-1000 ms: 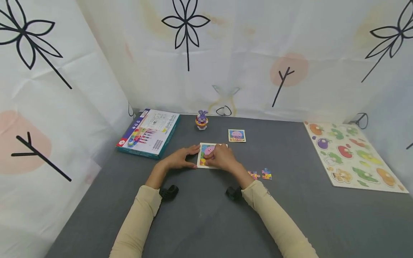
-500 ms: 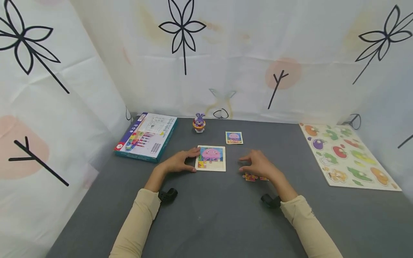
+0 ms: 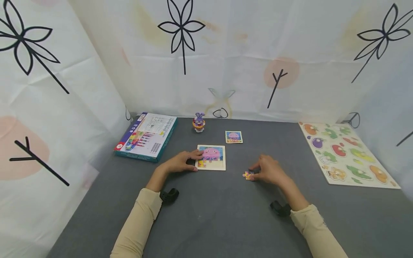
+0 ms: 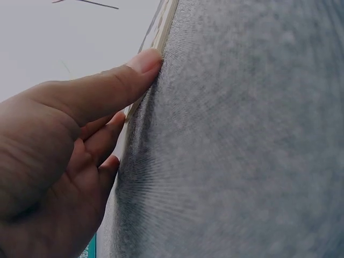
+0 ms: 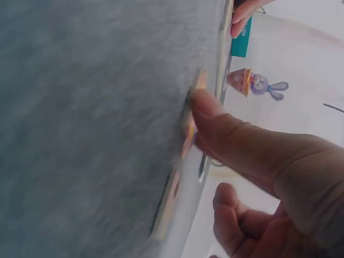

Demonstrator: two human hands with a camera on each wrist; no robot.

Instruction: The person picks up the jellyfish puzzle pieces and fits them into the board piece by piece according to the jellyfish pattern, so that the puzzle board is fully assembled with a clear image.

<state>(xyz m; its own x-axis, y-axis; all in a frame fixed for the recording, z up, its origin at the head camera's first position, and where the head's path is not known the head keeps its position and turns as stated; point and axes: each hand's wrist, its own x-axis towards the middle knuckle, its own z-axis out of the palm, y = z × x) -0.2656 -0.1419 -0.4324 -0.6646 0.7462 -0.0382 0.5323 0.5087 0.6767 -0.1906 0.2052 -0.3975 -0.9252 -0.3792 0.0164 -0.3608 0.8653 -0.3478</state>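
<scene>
A square jigsaw board [image 3: 222,157] with a pink octopus picture, its lower right part bare, lies mid-table. My left hand [image 3: 180,162] rests at its left edge, index finger over the picture and thumb [image 4: 145,60] against the side; the fingers are fairly straight. To the right, my right hand [image 3: 269,170] pinches a small yellow-orange jigsaw piece [image 3: 247,175] between thumb and index finger, close over the table. A second jigsaw piece [image 5: 167,204] lies near it in the right wrist view; the hand hides it in the head view.
Behind the board stand a purple rabbit figure [image 3: 199,123] and a small octopus picture card [image 3: 233,137]. A boxed set [image 3: 146,136] lies at the back left. On the right is a large vegetable puzzle board [image 3: 351,156]. Patterned white cloth [image 3: 238,43] encloses the table.
My right hand has left the octopus board, moved right to the loose pieces and taken hold of one. More of the picture now shows. My left hand has stayed at the board's edge.
</scene>
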